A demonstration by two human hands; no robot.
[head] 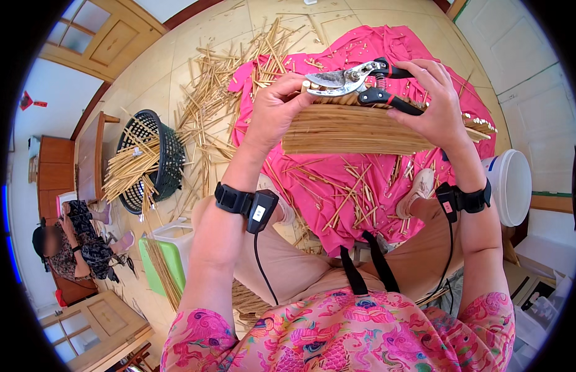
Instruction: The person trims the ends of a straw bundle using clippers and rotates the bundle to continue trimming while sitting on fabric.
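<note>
My right hand [432, 100] grips the handles of a pair of bypass pruning shears [355, 81], with black handles and red bands. The shears' jaws are apart, pointing left, with pale cut stalk ends between them near the tip. My left hand [281, 107] pinches a stalk end [306, 86] between thumb and fingers, right beside the jaw tip. Below the shears lies a wide, flat row of straight dry stalks [357, 129], joined side by side. More stalk ends [478, 125] stick out to the right, past my right wrist.
A pink cloth [306, 186] with cut bits lies on the tiled floor under the work. Loose stalks [204, 102] litter the floor at left. A dark plastic basket [169, 162] holds stalks. A white bucket [513, 188] stands at right. Another person [76, 242] sits at far left.
</note>
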